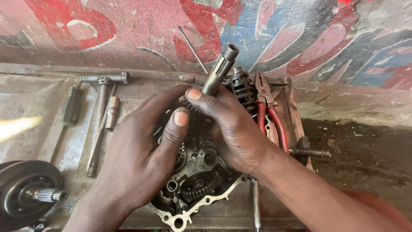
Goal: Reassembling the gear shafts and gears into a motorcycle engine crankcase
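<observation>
Your right hand (234, 129) is closed around the lower part of a grey metal shaft (219, 70), thumb and fingers wrapped at its base, while your left hand (148, 150) lies beside it with the thumb up and the fingers curled down toward the same spot; whether the left fingers actually clamp anything is hidden under the right hand. You hold the shaft over the upper part of an open engine case (193, 193), which sits on a worn metal tray (56, 141).

Around you: red-handled pliers (268, 111) lie just right of your right hand, next to a dark ribbed drum (242, 90) that stands touching the shaft's right side. Left of your hands a T-handle wrench (101, 107) and a small socket (112, 112) rest on the tray, with a dark-handled screwdriver (72, 105) further left. A round clutch-like part with a splined stub (28, 193) sits at the lower left corner. A thin rod (193, 49) leans against the painted wall (300, 38) behind the shaft. Gears (199, 182) show inside the case below your palms, and your hands cover most of its upper half.

The shaft's long axis runs tilted, rising from your fingers up and to the right, its hollow end pointing toward the wall.
</observation>
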